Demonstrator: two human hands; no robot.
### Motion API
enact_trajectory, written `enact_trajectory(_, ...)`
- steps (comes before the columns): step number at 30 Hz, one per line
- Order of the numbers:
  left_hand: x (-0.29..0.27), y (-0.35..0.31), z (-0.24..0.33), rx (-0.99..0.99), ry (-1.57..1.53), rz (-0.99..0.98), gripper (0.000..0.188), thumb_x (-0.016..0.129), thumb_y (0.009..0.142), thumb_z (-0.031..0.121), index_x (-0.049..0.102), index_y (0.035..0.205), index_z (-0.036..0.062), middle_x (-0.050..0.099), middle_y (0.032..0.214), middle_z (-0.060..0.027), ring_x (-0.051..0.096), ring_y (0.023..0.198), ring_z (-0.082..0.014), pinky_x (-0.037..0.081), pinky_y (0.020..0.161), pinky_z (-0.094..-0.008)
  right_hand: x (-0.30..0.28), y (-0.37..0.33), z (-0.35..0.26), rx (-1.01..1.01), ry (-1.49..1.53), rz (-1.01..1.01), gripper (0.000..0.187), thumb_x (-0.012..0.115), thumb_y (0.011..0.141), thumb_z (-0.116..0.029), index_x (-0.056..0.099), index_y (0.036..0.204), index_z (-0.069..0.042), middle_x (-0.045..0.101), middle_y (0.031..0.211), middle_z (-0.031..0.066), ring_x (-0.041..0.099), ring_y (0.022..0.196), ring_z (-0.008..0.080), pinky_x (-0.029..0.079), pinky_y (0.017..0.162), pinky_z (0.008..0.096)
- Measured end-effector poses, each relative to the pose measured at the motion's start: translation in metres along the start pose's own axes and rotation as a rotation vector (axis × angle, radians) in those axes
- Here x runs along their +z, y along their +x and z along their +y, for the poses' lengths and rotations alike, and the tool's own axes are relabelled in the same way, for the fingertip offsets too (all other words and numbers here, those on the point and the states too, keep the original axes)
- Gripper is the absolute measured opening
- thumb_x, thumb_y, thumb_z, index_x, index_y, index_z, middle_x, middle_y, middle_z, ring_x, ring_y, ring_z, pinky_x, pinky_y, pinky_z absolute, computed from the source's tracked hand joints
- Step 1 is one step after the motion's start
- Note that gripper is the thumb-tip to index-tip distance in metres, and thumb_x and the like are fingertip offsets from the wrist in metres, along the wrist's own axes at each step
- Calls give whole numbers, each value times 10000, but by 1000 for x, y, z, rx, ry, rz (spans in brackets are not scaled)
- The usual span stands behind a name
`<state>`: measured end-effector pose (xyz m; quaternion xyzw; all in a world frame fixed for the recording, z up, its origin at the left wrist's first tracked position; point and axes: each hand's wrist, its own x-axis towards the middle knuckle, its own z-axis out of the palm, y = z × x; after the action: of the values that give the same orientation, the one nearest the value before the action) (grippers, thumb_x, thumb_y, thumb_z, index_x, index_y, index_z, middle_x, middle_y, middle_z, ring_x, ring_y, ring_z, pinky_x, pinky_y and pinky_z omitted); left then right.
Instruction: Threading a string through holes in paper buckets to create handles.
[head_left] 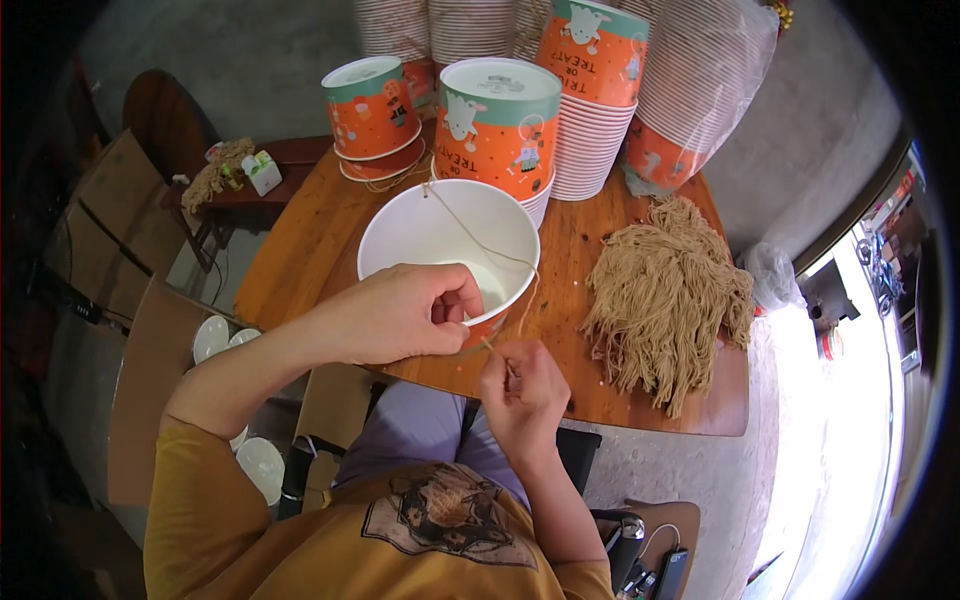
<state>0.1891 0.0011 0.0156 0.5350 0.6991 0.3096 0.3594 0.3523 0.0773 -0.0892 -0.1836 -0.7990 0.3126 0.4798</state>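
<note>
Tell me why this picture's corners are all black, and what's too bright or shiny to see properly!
In the head view, the round fisheye lens leaves the corners black; in the head view, the strip at the far right is glaring, nearly white; in the head view, the clear plastic bag looks shiny, while the white paper bucket shows clearly.

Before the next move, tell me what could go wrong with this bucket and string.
A hard tug on the string pinched in the right hand might tip the bucket. Jostling it could knock the stacked buckets close behind. The tan string bundle reaches near the table's front edge, so a bump might drag strands off.
</note>
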Motion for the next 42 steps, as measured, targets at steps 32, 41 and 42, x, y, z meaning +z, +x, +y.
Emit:
enact_trajectory(32, -11, 17, -9, 32, 3, -145, 190, 546, 930, 198, 607, 953, 19, 636, 826, -47, 579, 746, -123, 473, 666, -293, 10, 20, -8, -18, -159, 30, 186, 683, 745, -6, 537, 847, -59, 562, 666, 75, 583, 589, 234, 469, 521, 350)
enact_trajectory(41, 0, 5, 4, 4, -363, 47, 105, 578, 941, 135, 567, 971, 35, 587, 916, -12, 540, 803, -69, 463, 696, -243, -17, 31, -22, 290, 126, 10, 164, 675, 880, -93, 568, 993, -45, 605, 671, 29, 554, 554, 80, 451, 522, 245)
enact_trajectory(42, 2, 5, 3, 8, -367, 48, 105, 578, 941, 135, 567, 971, 35, 587, 916, -12, 540, 803, -69, 463, 696, -243, -18, 36, -23, 298, 155, -29, 152, 677, 880, -88, 583, 988, -38, 593, 661, 28, 536, 556, 67, 437, 520, 232)
